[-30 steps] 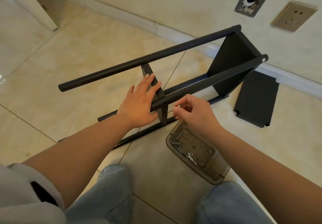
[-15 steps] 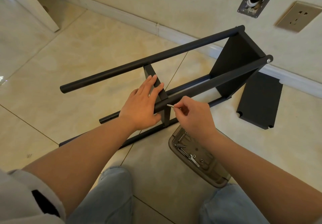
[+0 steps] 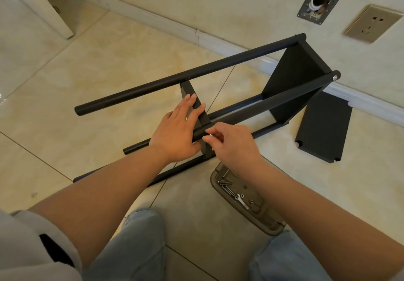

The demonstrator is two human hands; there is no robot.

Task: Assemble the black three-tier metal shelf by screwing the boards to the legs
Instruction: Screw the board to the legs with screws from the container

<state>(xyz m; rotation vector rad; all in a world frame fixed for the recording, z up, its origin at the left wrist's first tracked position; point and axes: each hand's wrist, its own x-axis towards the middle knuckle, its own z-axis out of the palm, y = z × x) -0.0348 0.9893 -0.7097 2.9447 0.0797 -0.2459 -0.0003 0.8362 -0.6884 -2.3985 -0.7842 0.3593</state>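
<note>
The black shelf frame lies on its side on the tiled floor, its round legs (image 3: 175, 79) running from lower left to upper right. One board (image 3: 297, 79) is fixed at the far end and a middle board (image 3: 194, 103) stands between the legs. My left hand (image 3: 177, 132) lies on the middle board with straight fingers, its thumb under the near upper leg (image 3: 273, 102). My right hand (image 3: 231, 142) pinches a silver screw (image 3: 211, 135) against that leg where the board meets it. A third board (image 3: 323, 127) lies loose on the floor to the right.
A brown plastic tray (image 3: 269, 221) with several screws and a small wrench sits on the floor by my right knee. The wall with its baseboard (image 3: 218, 42), a socket (image 3: 371, 23) and a pipe opening (image 3: 317, 6) runs just behind the frame. My knees in jeans are at the bottom.
My right hand carried the screw from above the tray up and left to the near upper leg, and now holds it against the joint. My left hand stayed on the middle board.
</note>
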